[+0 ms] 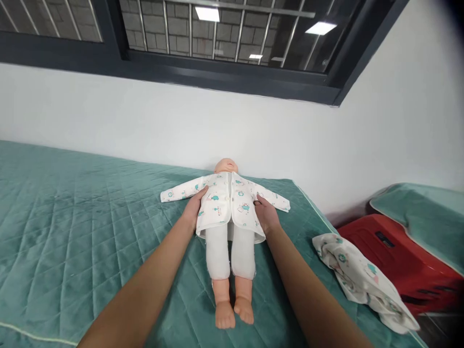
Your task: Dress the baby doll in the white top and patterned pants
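A baby doll (pixel 218 251) lies on its back with its head toward the wall and its bare feet toward me. It wears a white jacket (pixel 217 212) with a green and orange print, its front edges meeting down the middle. The sleeves spread out to both sides, and no doll hands show at the cuffs. My left hand (pixel 195 207) is closed on the doll's side at the jacket, thumb on top. On the opposite side my right hand (pixel 266 213) grips the doll's torso under the sleeve. The fingers beneath are partly hidden.
A green quilted cover (pixel 90 232) lies under the doll. A crumpled printed white cloth (pixel 362 275) rests at the right edge, beside a red plastic item (pixel 377 241) partly under another green cover (pixel 424 217). Behind stand a white wall (pixel 145 116) and a dark-framed window (pixel 232 75).
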`<state>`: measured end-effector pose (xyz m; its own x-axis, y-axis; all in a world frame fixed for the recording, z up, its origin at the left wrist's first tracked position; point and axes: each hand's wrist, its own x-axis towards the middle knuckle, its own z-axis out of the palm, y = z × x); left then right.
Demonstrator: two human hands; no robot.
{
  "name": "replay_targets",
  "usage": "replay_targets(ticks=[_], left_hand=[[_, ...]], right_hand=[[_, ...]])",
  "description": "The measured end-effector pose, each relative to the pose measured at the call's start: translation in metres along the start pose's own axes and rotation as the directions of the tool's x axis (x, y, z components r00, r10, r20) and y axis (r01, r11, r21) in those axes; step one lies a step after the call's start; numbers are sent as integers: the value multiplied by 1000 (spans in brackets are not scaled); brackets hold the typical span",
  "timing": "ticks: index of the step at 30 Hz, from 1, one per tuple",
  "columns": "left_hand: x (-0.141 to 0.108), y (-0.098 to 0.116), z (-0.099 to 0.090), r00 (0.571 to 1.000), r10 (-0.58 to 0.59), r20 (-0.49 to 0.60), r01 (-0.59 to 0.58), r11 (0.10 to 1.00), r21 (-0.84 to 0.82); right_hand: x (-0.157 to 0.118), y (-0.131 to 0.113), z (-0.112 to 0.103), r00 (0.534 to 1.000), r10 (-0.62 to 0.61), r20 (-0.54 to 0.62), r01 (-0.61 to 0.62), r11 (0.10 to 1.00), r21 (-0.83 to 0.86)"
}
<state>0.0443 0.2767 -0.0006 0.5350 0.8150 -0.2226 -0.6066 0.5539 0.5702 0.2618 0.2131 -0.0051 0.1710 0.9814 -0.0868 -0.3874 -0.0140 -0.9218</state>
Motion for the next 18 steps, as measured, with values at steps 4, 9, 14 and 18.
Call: replay_targets(ticks=[4, 9, 14, 18], left_hand=[[15, 6, -2, 999, -1, -52, 2, 1000, 26], [22, 15, -9, 995, 41, -89, -46, 997, -55], [30, 26, -28, 894, 302, -330, -356, 927, -115], [31, 36, -43, 636, 543, -549, -635, 772, 28]], right_hand=[[3, -3, 4, 998, -55, -14, 54, 996, -77], [3, -3, 2, 997, -76, -26, 72, 991, -117], [11, 4, -12, 995, -91, -39, 88, 993, -79], [20, 7, -29, 991, -131, -25, 130, 991, -29]])
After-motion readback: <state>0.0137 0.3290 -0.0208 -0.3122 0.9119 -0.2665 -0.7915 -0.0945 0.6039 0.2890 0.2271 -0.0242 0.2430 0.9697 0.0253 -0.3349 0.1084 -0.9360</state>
